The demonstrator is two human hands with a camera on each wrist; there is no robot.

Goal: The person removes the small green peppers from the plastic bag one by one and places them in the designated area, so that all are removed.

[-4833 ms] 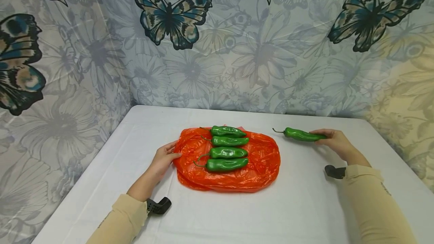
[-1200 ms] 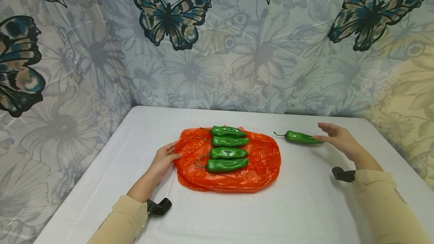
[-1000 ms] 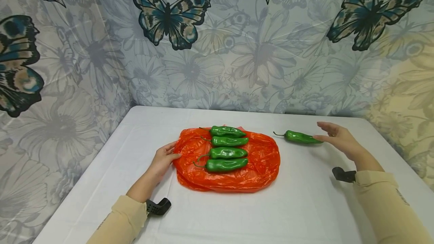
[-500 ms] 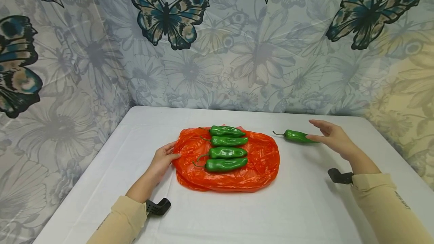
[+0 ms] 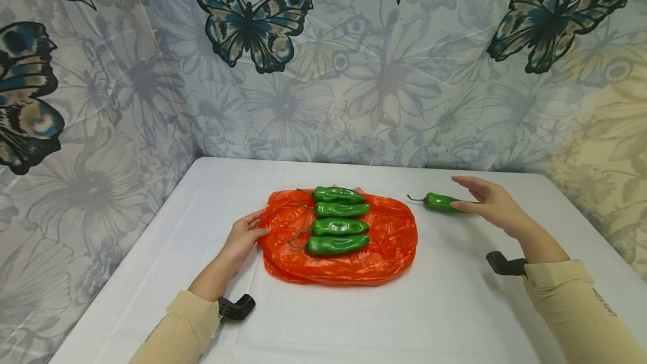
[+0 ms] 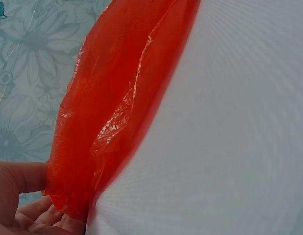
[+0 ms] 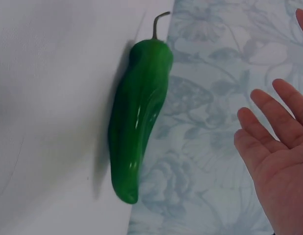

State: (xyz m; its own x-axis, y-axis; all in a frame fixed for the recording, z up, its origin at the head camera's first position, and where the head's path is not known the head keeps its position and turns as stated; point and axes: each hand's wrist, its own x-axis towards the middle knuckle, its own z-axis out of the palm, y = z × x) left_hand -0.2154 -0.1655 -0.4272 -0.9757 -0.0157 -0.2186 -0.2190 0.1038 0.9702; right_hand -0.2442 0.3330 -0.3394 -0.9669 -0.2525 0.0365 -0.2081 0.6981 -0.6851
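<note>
We are observing the left hand pinching a red plastic bag, centre frame; empty right hand hovering near green chili pepper, right.

Your right hand hides part of the lone glossy green pepper from the head view; the right-wrist view crops that hand. 4 glossy green peppers cover part of the crumpled red plastic bag, which the left-wrist view crops, like your left hand. Print on your right beige cloth sleeve is too small to read.
</note>
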